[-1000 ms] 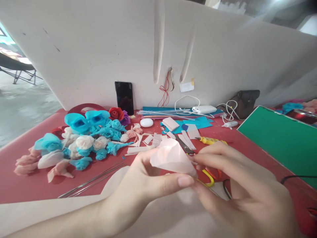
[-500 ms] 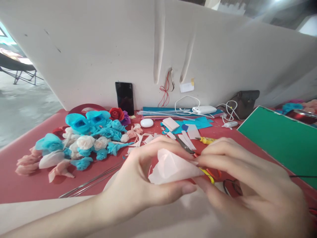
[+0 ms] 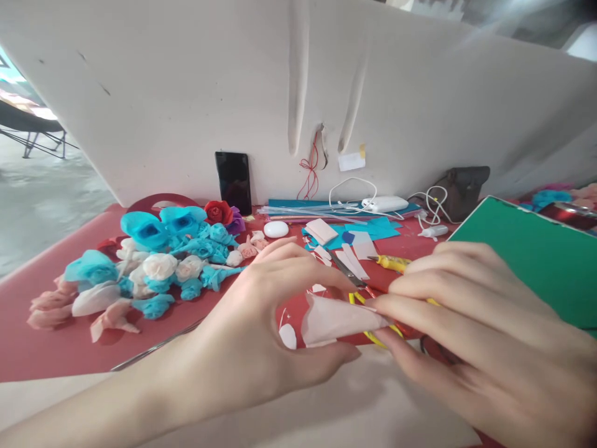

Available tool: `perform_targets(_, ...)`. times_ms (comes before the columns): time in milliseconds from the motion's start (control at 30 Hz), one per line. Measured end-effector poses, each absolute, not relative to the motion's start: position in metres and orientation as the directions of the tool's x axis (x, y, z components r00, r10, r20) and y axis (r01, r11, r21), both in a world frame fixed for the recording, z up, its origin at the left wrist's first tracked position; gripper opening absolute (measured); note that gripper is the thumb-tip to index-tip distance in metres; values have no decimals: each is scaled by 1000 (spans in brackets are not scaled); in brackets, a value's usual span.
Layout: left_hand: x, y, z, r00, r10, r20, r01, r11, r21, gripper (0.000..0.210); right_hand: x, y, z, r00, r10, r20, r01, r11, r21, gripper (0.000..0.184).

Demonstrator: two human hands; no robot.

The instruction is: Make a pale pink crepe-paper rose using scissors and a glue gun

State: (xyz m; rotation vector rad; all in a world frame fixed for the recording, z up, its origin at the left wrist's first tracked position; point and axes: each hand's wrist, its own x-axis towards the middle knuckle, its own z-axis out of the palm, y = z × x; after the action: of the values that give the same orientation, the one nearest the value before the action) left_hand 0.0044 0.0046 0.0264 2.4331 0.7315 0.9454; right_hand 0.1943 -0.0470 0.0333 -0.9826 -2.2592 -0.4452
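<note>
A pale pink paper flower (image 3: 342, 320), rolled into a cone, is between my two hands. Its narrow end is pinched between the thumb and fingers of my right hand (image 3: 471, 323). My left hand (image 3: 265, 311) curves around the wide end, thumb below and fingers above, spread apart with a gap to the paper. Beyond the hands lie scissors (image 3: 346, 269) with dark blades, their handles partly hidden. Close to my right fingers is a yellow-handled tool (image 3: 390, 263). Pink paper strips (image 3: 349, 261) lie near the blades.
Blue, white and pink paper flowers (image 3: 161, 267) are heaped at left, beside thin metal rods (image 3: 153, 350). A phone (image 3: 233, 182) leans on the white wall. A white case (image 3: 276, 229), blue paper sheets (image 3: 380, 228) and a green board (image 3: 527, 261) lie on the red table.
My left fingers and thumb have opened away from the flower's wide end. The flower has turned and shifted slightly right, still pinched by my right hand.
</note>
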Motion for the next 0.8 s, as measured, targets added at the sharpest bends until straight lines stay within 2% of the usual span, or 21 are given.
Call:
perform_targets(167,5,1,25,621,571,538,330,-812,481,11,194,-48,31,-567,510,647,744,655,136,6)
perform_targets(267,6,0,24,632,536,560,305,-836,457,15,195,-49,31,-582,512,632,735,664,139,6)
perform_targets(367,6,-1,25,632,543,552,283,-826,488,17,195,-49,32,-571,513,641,733,671,115,6)
perform_targets(567,8,-2,27,600,587,543,300,-795,528,9,192,-46,33,-563,496,661,731,672,119,5)
perform_targets(667,9,-2,26,573,628,527,270,-751,603,5,193,-46,32,-568,484,666,733,665,142,2)
perform_targets(800,9,-3,23,552,670,497,260,-705,660,9,194,-46,31,-581,480,658,728,667,156,3)
